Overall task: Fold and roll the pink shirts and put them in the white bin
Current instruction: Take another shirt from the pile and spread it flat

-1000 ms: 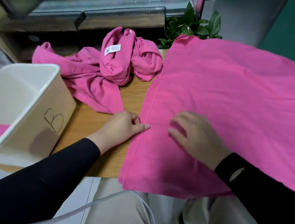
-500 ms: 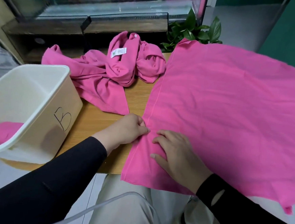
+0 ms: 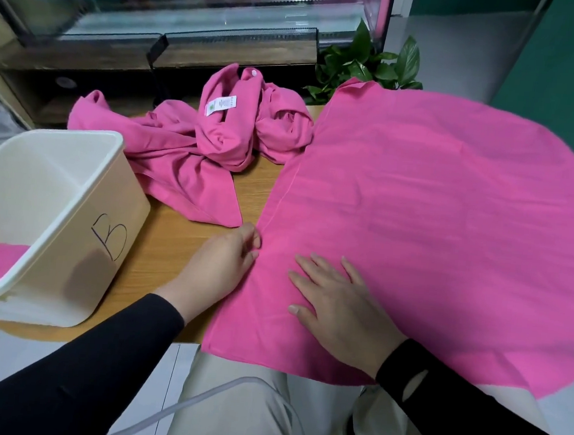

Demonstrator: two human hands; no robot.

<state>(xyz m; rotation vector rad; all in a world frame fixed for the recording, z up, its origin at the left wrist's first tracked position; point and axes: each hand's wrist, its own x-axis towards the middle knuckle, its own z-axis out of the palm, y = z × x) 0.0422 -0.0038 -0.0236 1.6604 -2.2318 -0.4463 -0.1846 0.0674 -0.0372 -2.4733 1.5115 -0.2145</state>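
Crowding the table's (image 3: 173, 242) left: crumpled pink shirts (image 3: 194, 162), white bin (image 3: 72, 221).

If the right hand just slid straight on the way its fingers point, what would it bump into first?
Probably nothing solid: the right hand lies flat on the spread pink shirt, fingers pointing up-left, with only more shirt ahead. Further on lies the crumpled pink shirt, though depth is unclear.

My right hand (image 3: 337, 307) lies flat, palm down, fingers straight and spread, thumb out toward my body. My left hand (image 3: 221, 267) sits just beside it, knuckles up, fingers curled with the tips pinched together at the far edge. Both forearms, in black sleeves, reach forward and converge; the wrists are low.
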